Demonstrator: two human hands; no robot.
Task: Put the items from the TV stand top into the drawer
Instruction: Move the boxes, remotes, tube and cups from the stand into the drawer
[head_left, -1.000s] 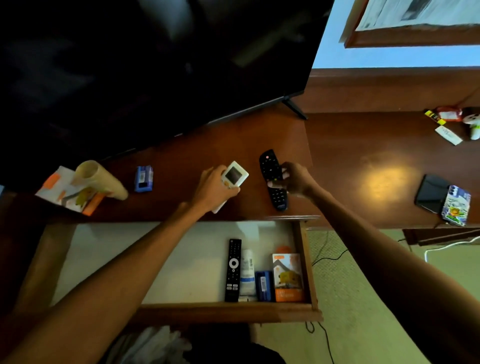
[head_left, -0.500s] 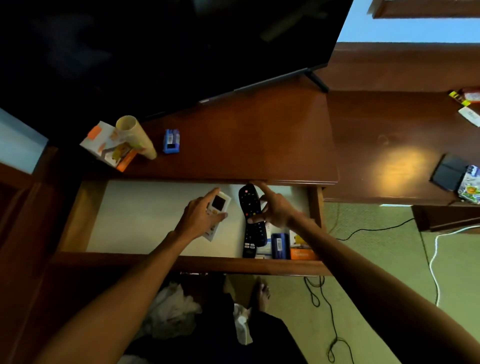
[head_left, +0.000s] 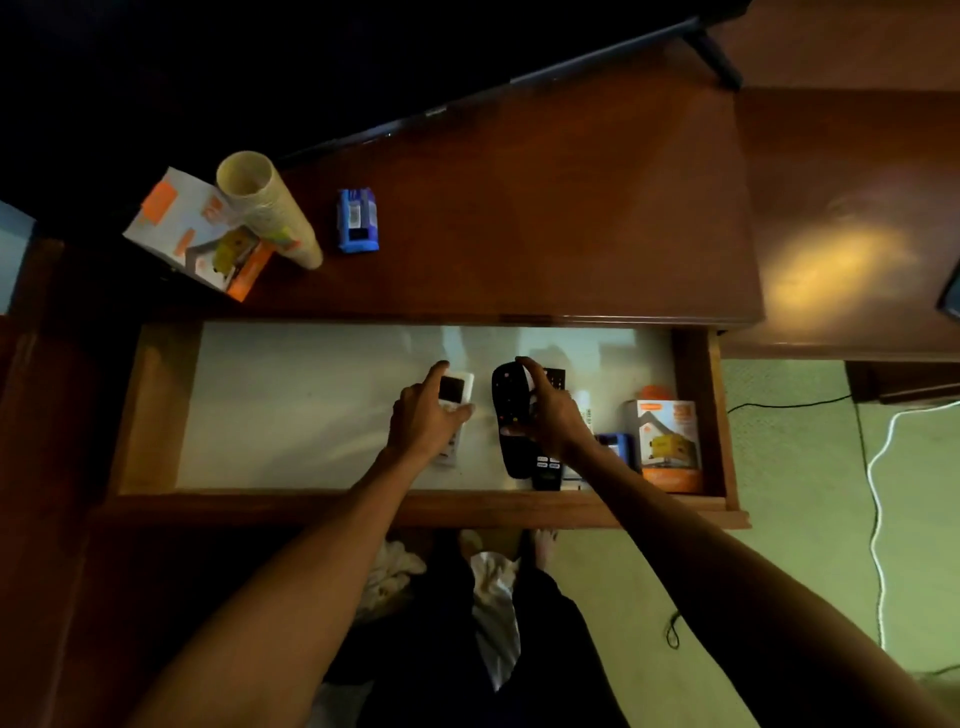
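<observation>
The wooden drawer (head_left: 156, 410) stands pulled out below the TV stand top (head_left: 545, 218). My left hand (head_left: 423, 421) grips a white remote (head_left: 456, 388) low over the drawer's pale floor. My right hand (head_left: 553, 415) holds a black remote (head_left: 508, 415) just to the right, above another black remote (head_left: 546, 467) that lies in the drawer. An orange-and-white box (head_left: 667, 444), a blue pack (head_left: 618, 449) and a white tube sit at the drawer's right end. On the stand top remain a stack of paper cups (head_left: 267, 208), an orange-and-white box (head_left: 195, 234) and a blue pack (head_left: 357, 219).
A large dark TV (head_left: 311, 67) on a black foot (head_left: 717, 57) fills the back of the stand. A lower wooden surface (head_left: 852, 234) adjoins on the right. Cables (head_left: 878, 509) run over the green carpet. My feet and some cloth lie below the drawer front.
Both hands have carried the white remote and the black remote from the stand top down into the drawer, now lower and close to its floor.
</observation>
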